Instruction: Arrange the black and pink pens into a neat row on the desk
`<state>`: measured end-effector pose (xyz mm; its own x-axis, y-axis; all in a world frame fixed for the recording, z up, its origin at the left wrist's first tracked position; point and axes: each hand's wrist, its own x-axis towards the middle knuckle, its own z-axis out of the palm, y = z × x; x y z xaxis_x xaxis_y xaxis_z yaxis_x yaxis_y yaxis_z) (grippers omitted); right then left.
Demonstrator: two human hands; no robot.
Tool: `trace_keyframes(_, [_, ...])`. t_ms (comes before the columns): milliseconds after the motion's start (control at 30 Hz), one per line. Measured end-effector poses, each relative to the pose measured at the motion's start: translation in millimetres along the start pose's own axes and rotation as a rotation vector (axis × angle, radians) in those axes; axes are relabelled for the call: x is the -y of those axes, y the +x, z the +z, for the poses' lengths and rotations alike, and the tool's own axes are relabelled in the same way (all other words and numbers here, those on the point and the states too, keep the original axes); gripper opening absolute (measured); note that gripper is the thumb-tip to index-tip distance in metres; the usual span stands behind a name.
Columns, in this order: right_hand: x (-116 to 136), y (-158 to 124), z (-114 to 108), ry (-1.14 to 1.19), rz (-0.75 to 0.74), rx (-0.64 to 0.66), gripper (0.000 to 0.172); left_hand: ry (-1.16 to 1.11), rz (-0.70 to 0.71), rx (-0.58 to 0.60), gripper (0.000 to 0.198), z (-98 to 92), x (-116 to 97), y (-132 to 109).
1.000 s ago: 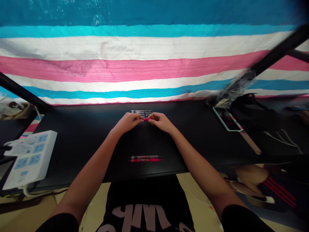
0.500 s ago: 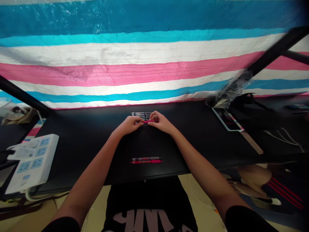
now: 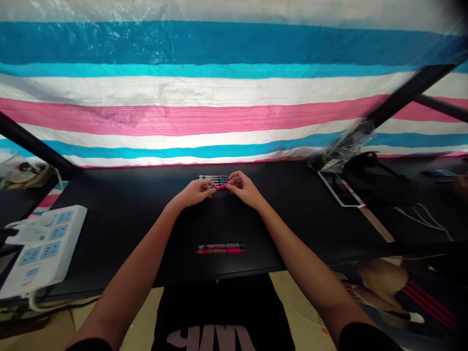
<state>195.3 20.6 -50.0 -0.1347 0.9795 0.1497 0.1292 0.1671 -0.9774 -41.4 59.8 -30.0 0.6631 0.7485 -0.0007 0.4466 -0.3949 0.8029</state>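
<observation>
Left hand (image 3: pixel 195 191) and right hand (image 3: pixel 244 187) pinch opposite ends of a slim pink plastic pen (image 3: pixel 222 185) at twelve o'clock; probably light, stiff, slippery.

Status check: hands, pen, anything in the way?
Left hand and right hand both grip the pink pen. Pen row right behind. Nothing in the way.
</observation>
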Motion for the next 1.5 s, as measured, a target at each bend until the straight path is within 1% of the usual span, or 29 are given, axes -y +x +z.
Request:
trace_keyframes(100, [-2.8,2.9,-0.7,0.037,0.036,-0.04,0.037,0.107,-0.02,-0.029,0.032,-2.1,-0.9,-1.1])
trace_keyframes(167, [-4.2,5.1,-3.0,0.06,0.061,-0.095,0.039,0.16,-0.04,-0.04,0.029,-4.4,-1.0,-2.0])
trace_keyframes(300, [-4.0,8.6,-13.8,0.139,0.047,-0.296,0.04,0.172,-0.053,-0.027,0.027,-8.4,0.2,-3.1])
trace_keyframes(400, [-1.9,10.1,-24.8,0.145,0.028,-0.446,0.041,0.166,-0.058,-0.034,0.028,-9.7,1.0,-3.1])
trace_keyframes(467, [0.0,10.3,-29.4,0.152,0.025,-0.48,0.042,0.169,-0.058,-0.042,0.027,-9.9,1.1,-3.0])
trace_keyframes(533, [1.8,9.7,-29.0,0.183,0.037,-0.433,0.042,0.172,-0.054,-0.05,0.026,-9.6,0.8,-3.1])
trace_keyframes(600, [2.7,8.2,-22.7,0.21,0.07,-0.341,0.041,0.176,-0.047,-0.058,0.026,-8.8,0.3,-3.3])
trace_keyframes(667, [2.8,5.9,-12.2,0.235,0.119,-0.228,0.038,0.183,-0.037,-0.063,0.026,-7.5,-0.1,-3.4])
trace_keyframes(733, [2.4,3.6,-0.7,0.252,0.167,-0.085,0.035,0.188,-0.028,-0.062,0.025,-6.1,-0.5,-3.3])
trace_keyframes(767, [2.2,2.6,4.2,0.238,0.184,-0.026,0.034,0.193,-0.026,-0.058,0.025,-5.5,-0.8,-3.1])
trace_keyframes(833, [2.4,1.0,11.0,0.141,0.177,0.032,0.032,0.217,-0.021,-0.047,0.025,-4.1,-2.3,-2.6])
trace_keyframes(933, [3.8,-0.8,13.7,-0.039,0.121,0.04,0.028,0.269,-0.004,-0.033,0.024,-1.6,-7.1,-2.0])
trace_keyframes(1000, [4.6,-1.9,13.2,-0.079,0.088,0.032,0.026,0.293,0.022,-0.026,0.025,0.2,-10.9,-1.8])
trace_keyframes(1100, [3.5,-2.4,12.5,-0.062,0.071,0.038,0.026,0.311,0.041,-0.028,0.028,1.9,-14.4,-1.7])
trace_keyframes(1167, [0.9,-1.3,11.6,-0.01,0.079,0.02,0.026,0.318,0.039,-0.044,0.028,1.7,-14.0,-1.6])
trace_keyframes(1267, [-3.5,2.3,6.3,0.164,0.082,-0.09,0.027,0.314,0.049,-0.079,0.028,-0.2,-10.7,-1.2])
trace_keyframes(1333, [-5.7,5.1,-0.6,0.24,0.075,-0.174,0.03,0.304,0.051,-0.089,0.028,-1.6,-8.6,-0.7])
trace_keyframes(1400, [-7.2,7.2,-8.6,0.204,0.071,-0.211,0.036,0.293,0.045,-0.089,0.029,-2.4,-7.7,-0.2])
trace_keyframes(1433, [-7.8,7.8,-12.2,0.159,0.072,-0.204,0.038,0.29,0.042,-0.087,0.03,-2.4,-7.7,0.1])
trace_keyframes(1500, [-9.3,8.2,-17.1,0.072,0.08,-0.146,0.037,0.289,0.039,-0.084,0.031,-1.8,-8.4,0.6])
